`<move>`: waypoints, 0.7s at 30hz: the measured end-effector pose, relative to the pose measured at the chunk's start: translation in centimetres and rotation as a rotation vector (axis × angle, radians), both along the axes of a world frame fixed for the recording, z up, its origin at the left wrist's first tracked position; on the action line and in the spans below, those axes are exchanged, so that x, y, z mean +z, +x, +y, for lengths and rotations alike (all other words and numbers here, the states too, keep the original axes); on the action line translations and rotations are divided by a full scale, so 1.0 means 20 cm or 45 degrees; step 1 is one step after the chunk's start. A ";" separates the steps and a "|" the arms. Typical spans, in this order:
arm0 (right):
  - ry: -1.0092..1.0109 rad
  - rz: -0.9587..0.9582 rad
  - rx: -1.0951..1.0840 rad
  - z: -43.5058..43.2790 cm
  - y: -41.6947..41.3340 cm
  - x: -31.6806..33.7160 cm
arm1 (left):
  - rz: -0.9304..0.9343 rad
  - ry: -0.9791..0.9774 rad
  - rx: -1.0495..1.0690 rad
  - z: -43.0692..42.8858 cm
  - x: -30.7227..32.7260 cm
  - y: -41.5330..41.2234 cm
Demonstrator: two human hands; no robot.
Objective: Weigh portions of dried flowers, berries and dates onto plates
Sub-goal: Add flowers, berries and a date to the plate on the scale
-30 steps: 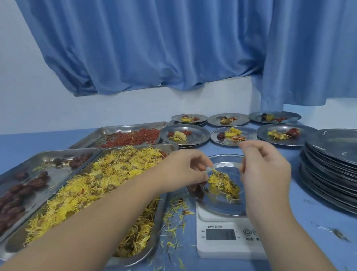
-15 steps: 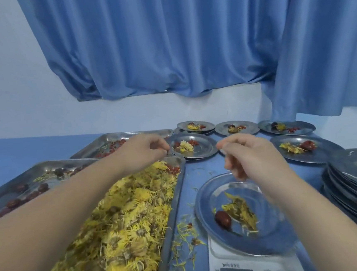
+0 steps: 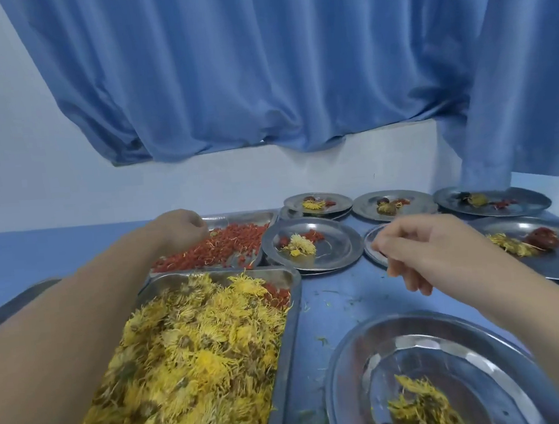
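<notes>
Head view: beyond the flower tray [image 3: 293,325], the left hand [image 3: 178,229] curls down into the berry tray [image 3: 238,218]; whether it pinches berries [image 3: 227,247] cannot be told. Right of the flower tray, the right hand [image 3: 423,250] hangs loosely curled and empty above the plate [image 3: 343,375]. Berries carried back could drop among the flowers. No writing is legible.

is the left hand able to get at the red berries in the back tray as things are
Likely yes. The left hand is over the far end of the berry tray, curled right above the red berries, with nothing between them. Whether it grips any is hidden.
</notes>
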State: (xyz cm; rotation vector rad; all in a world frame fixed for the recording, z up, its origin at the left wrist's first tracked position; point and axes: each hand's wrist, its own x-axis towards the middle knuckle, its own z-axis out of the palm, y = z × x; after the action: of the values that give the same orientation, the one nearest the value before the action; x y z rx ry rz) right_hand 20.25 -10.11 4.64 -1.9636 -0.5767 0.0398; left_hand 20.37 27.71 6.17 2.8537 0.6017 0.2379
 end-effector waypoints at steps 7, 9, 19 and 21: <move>0.069 0.034 0.021 -0.02 0.07 -0.02 | 0.280 0.239 -0.051 0.08 -0.18 0.30; 0.064 0.043 0.026 -0.02 0.07 -0.03 | 0.329 0.301 -0.060 0.08 -0.24 0.36; 0.079 0.038 0.000 -0.03 0.10 -0.04 | 0.596 0.229 0.071 0.12 -0.40 0.48; 0.069 0.033 -0.006 -0.03 0.10 -0.04 | 0.578 0.281 0.098 0.12 -0.39 0.48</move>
State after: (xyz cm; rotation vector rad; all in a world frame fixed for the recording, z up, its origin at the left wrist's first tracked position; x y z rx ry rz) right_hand 22.22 -10.77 3.85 -1.9089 -0.5512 0.0460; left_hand 29.92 30.02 -1.67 3.1183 0.8117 -0.3669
